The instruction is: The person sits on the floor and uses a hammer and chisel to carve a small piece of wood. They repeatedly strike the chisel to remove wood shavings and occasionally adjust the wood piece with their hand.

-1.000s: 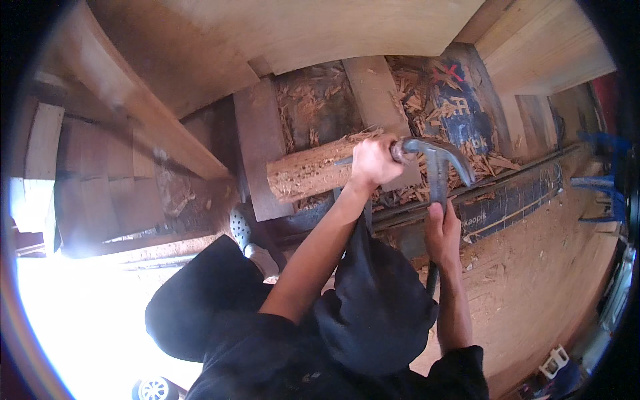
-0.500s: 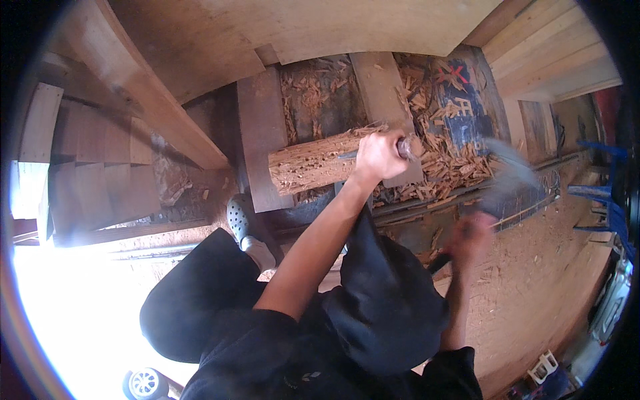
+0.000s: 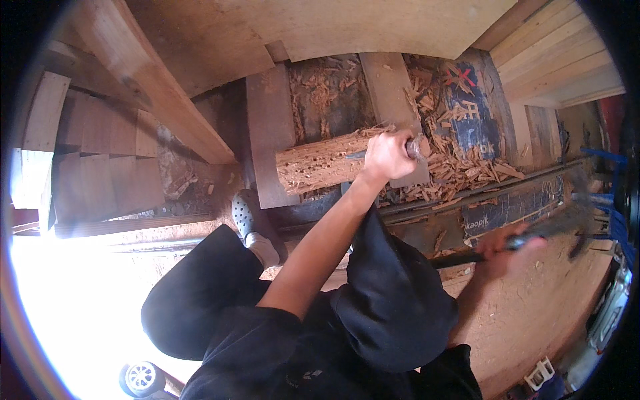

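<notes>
My left hand [image 3: 389, 157] is wrapped round a chisel [image 3: 357, 155]. The metal blade shows to the left of the fist and the handle's end sticks out to the right. Beneath it lies a rough-hewn wooden log [image 3: 320, 165], its face pitted with cut marks. Out to the right, my right hand [image 3: 501, 255] grips the black handle of a hammer [image 3: 460, 259]. Motion smears the hammer's head, which points away to the upper right. Hammer and chisel are well apart.
Wood chips [image 3: 460, 175] are heaped right of the log. Flat boards [image 3: 270, 120] lie under it. A thick timber [image 3: 160, 80] slants at left, near my clog [image 3: 244, 212]. Blue plastic legs [image 3: 610, 200] stand at far right; a small wheel [image 3: 141, 377] is at lower left.
My right hand has swung the hammer outward to the right and slightly down, away from the chisel. The left hand keeps the chisel in the same place on the log.
</notes>
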The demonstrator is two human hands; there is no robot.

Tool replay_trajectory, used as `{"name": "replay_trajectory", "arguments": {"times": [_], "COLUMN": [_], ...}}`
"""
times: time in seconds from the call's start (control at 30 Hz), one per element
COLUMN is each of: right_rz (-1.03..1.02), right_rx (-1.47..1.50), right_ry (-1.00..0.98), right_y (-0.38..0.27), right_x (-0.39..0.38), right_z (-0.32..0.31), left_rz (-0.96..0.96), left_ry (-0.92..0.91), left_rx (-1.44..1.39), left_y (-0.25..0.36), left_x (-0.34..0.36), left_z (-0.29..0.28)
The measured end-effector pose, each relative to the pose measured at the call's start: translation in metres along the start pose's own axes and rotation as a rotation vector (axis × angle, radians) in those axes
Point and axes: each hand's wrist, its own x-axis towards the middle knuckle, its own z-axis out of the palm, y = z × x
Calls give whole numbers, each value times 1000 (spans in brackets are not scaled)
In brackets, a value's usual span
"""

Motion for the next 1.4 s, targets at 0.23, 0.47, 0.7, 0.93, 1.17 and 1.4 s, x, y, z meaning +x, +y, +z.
{"name": "replay_trajectory", "arguments": {"times": [0.23, 0.47, 0.7, 0.93, 1.17, 1.4], "right_rz": [352, 613, 362, 281, 297, 247], "right_rx": [-596, -408, -853, -1151, -1171, -1223], "right_ry": [-391, -273, -530, -664, -659, -642], "right_y": [55, 72, 127, 129, 124, 123], "right_x": [-10, -10, -12, -24, -26, -30], "right_z": [15, 15, 27, 46, 50, 52], "left_rz": [-45, -51, -8, 7, 84, 41], "left_ry": [-78, -8, 12, 49, 129, -40], "left_rx": [41, 30, -20, -108, -327, -677], "left_y": [1, 1, -4, -9, -19, -52], "left_x": [2, -1, -5, -15, -23, -30], "left_z": [-5, -1, 0, -3, -30, -79]}}
